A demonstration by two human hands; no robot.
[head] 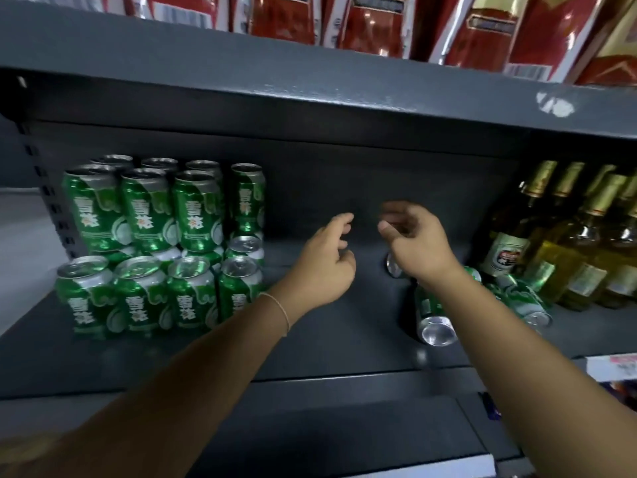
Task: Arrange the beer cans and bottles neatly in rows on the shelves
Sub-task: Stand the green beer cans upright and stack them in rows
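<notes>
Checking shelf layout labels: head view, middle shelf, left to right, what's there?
Stacked upright green cans → left hand → right hand → green cans lying on their sides → upright bottles with gold foil necks.

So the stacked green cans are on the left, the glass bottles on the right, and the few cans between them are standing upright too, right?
Not quite. The head view shows the loose cans lying on their sides on the shelf, not upright. The stacked green cans are on the left and the glass bottles on the right, as you said.

Stacked green cans [162, 243]; toppled cans [432, 315]; upright bottles [582, 236]
</notes>
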